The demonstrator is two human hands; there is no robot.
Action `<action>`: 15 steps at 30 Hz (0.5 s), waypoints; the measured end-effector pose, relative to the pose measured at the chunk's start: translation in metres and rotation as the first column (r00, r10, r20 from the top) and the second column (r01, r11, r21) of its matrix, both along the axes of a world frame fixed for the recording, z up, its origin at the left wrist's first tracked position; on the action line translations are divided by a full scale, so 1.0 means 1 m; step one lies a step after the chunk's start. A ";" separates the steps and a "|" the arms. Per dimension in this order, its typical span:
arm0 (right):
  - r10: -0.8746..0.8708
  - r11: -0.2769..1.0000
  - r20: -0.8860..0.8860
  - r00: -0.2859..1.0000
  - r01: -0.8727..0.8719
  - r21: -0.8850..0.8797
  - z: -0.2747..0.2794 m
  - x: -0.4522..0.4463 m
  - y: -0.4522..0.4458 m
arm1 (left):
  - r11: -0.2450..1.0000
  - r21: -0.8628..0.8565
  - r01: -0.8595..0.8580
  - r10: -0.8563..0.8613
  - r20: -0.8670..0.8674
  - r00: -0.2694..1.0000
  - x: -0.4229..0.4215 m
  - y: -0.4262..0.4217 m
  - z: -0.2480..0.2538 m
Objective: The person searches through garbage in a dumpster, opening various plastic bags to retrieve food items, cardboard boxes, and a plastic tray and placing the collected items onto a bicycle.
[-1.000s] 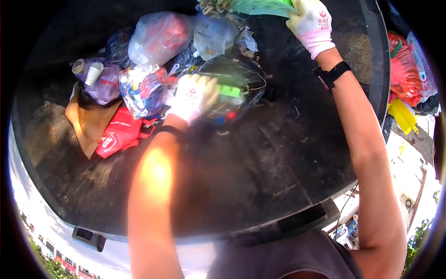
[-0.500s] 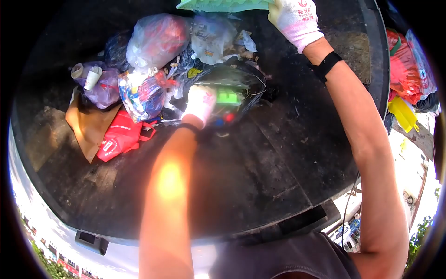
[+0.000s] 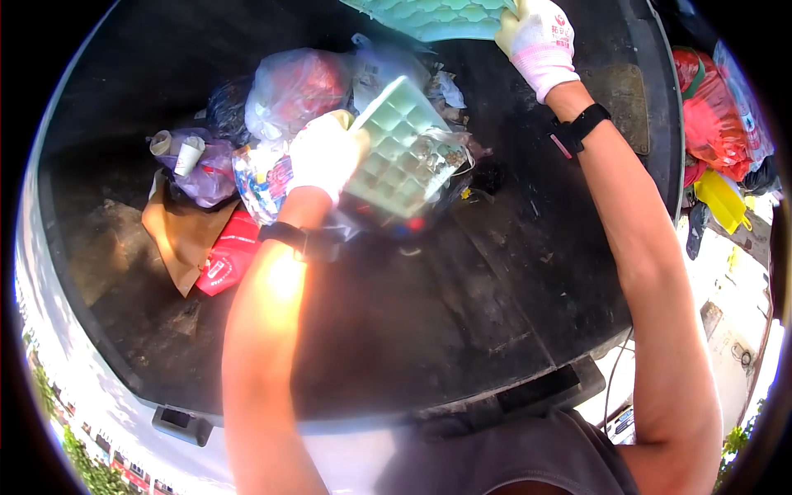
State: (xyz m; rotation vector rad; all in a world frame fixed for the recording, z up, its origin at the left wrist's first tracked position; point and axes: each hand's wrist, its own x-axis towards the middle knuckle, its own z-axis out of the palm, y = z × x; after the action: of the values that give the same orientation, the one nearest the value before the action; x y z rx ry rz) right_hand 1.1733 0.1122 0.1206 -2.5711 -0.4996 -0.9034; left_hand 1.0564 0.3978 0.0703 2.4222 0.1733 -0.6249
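Note:
My left hand (image 3: pixel 323 158), in a white glove, grips the left edge of a pale green egg tray (image 3: pixel 394 153). The tray is tilted above the rubbish, its rows of cups showing, and a dirty scrap of clear plastic lies against its right side. At the top, my gloved right hand (image 3: pixel 538 43) is closed on the corner of a turquoise egg tray (image 3: pixel 437 18), which is cut off by the frame edge. Left of my left hand sits a clear bag of mixed packaging (image 3: pixel 260 183). Behind it lies a knotted translucent bag (image 3: pixel 299 91) with reddish contents.
All this lies in a large black container (image 3: pixel 429 330). At its left are a purple bag (image 3: pixel 202 177) with paper cups (image 3: pixel 189 155), brown paper (image 3: pixel 181 231) and a red bag (image 3: pixel 231 256). Beyond the right rim hang red bags (image 3: pixel 714 115) and a yellow bag (image 3: pixel 722 202).
My left hand has lifted the pale green egg tray up out of the dark plastic bag, moving up and left. My right hand keeps hold of the turquoise tray and is slightly lower.

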 end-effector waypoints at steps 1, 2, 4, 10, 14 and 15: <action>-0.040 0.997 -0.059 0.997 0.043 0.058 0.009 0.001 0.003 | 1.000 0.012 -0.021 0.021 -0.011 1.000 0.005 0.017 -0.009; -0.074 0.989 -0.121 0.990 0.088 0.115 0.023 0.000 0.008 | 0.999 0.026 -0.046 0.046 -0.013 0.999 0.007 0.030 -0.006; -0.125 0.958 -0.253 0.960 0.183 0.221 0.056 -0.006 0.020 | 0.972 0.225 -0.071 0.041 0.136 0.990 0.009 0.063 -0.024; -0.189 0.952 -0.089 0.978 0.205 0.230 0.050 0.019 -0.010 | 0.896 -0.018 -0.444 0.427 0.312 0.849 0.012 0.142 0.021; -0.010 0.883 -0.136 0.991 0.072 0.463 0.048 0.020 -0.017 | 0.879 0.477 -0.012 -0.301 0.574 0.761 -0.025 0.183 0.016; -0.041 0.926 -0.131 0.991 0.087 0.368 0.051 0.016 -0.015 | 0.742 0.623 0.248 -0.515 0.292 0.806 -0.035 0.196 0.008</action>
State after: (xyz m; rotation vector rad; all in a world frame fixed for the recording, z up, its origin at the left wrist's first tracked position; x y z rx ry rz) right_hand 1.1889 0.0970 0.1717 -2.2838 -0.1855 -0.7719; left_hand 1.0218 0.5933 0.0782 3.1474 -0.4350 -0.1599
